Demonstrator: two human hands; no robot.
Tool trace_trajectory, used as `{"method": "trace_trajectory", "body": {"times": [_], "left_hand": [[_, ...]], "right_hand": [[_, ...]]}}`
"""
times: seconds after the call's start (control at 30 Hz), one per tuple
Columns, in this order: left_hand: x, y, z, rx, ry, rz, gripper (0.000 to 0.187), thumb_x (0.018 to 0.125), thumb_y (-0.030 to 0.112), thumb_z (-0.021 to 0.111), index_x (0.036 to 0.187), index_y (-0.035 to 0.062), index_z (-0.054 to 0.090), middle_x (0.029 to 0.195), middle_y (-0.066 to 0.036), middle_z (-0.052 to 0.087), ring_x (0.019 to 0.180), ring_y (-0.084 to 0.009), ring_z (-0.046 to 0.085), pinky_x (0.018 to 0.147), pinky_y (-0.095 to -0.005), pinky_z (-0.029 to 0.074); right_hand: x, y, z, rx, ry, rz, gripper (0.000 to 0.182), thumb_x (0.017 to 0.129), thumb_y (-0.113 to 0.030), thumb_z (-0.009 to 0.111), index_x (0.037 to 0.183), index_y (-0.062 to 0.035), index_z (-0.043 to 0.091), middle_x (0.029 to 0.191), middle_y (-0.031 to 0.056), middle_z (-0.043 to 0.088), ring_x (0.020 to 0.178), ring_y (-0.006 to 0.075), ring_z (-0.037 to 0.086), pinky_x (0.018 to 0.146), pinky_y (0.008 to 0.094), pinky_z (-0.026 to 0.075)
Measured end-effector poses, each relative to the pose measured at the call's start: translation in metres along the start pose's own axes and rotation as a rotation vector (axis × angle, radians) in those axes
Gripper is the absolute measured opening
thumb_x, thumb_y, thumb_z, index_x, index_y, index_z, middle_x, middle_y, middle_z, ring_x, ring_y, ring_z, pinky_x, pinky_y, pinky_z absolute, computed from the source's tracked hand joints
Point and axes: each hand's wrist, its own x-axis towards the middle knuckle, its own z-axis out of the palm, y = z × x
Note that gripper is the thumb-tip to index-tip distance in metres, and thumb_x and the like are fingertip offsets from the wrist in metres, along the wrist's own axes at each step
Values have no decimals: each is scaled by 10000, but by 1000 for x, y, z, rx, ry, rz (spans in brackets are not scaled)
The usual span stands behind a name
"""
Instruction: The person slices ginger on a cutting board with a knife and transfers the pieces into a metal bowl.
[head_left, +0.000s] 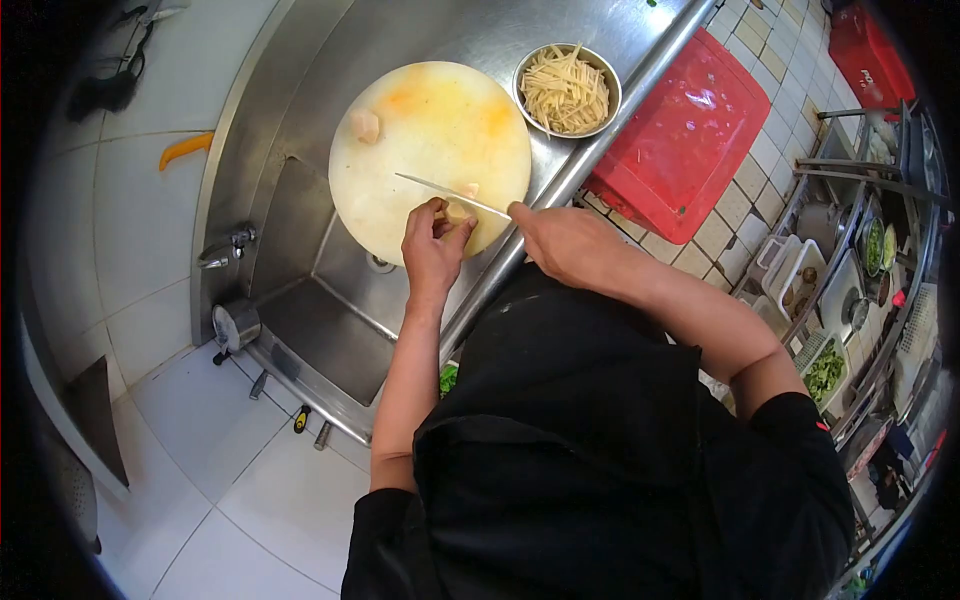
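Observation:
On a round, pale cutting board (430, 120) with yellow-orange stains, my left hand (435, 245) pinches a pale, peeled piece of food (458, 212) near the board's lower edge. My right hand (565, 243) is closed round the handle of a knife (440, 187), whose blade reaches left over the board, just above the held piece. A small cut bit (470, 190) lies beside the blade. Another pale chunk (365, 126) rests at the board's upper left.
A metal bowl (566, 90) of thin pale strips stands right of the board. The steel sink (330, 310) and faucet (228, 247) are at left. A red lid (685, 135) lies beyond the counter edge; shelves (850, 250) with containers stand at far right.

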Motion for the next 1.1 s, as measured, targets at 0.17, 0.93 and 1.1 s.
{"method": "trace_trajectory", "body": {"times": [0.17,0.93,1.1], "left_hand": [[1,-2,1,55,-5,-8,462,807,162,855,1150,-41,621,1069,-142,651,831,-243,692,769,-339,577],[-1,-2,0,71,-11,-30,493,831,176,854,1221,-20,625,1130,-122,642,915,-218,693,817,-323,571],[-1,-7,3,-1,0,-3,514,826,166,857,1238,-22,615,1179,-124,625,929,-217,685,840,-324,584]], "right_hand": [[-40,3,-4,34,11,-49,261,974,-136,499,1205,-15,505,820,221,668,809,426,670,728,550,522],[17,-5,9,25,-119,39,365,945,-81,459,1303,-27,508,953,265,695,935,437,689,813,545,535],[31,-2,16,50,-74,26,373,947,-93,454,1306,-15,520,977,276,694,945,441,685,828,546,532]]}}
